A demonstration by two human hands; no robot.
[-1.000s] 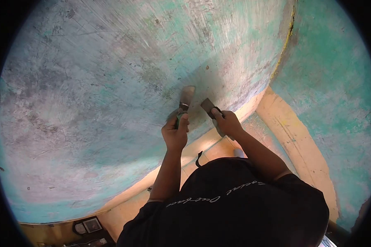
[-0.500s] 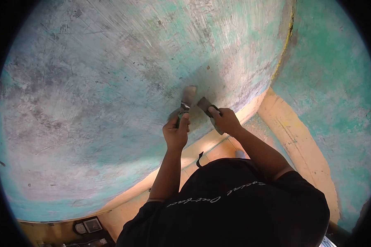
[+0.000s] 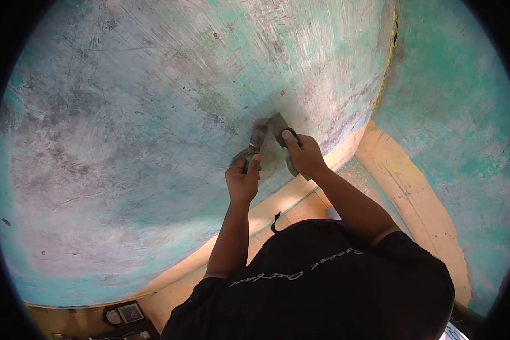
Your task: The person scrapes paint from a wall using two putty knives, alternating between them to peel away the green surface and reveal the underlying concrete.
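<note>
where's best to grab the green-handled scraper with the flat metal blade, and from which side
Probably by its green handle, from below in view, as the left hand does: the handle points down, the broad flat metal blade up.

The wall (image 3: 153, 113) has a rough, scuffed, mostly matt painted finish with scratches. The left putty knife's blade (image 3: 258, 134) looks like dull metal with a slight sheen. The black shirt (image 3: 323, 277) is matt, smooth cloth.
</note>
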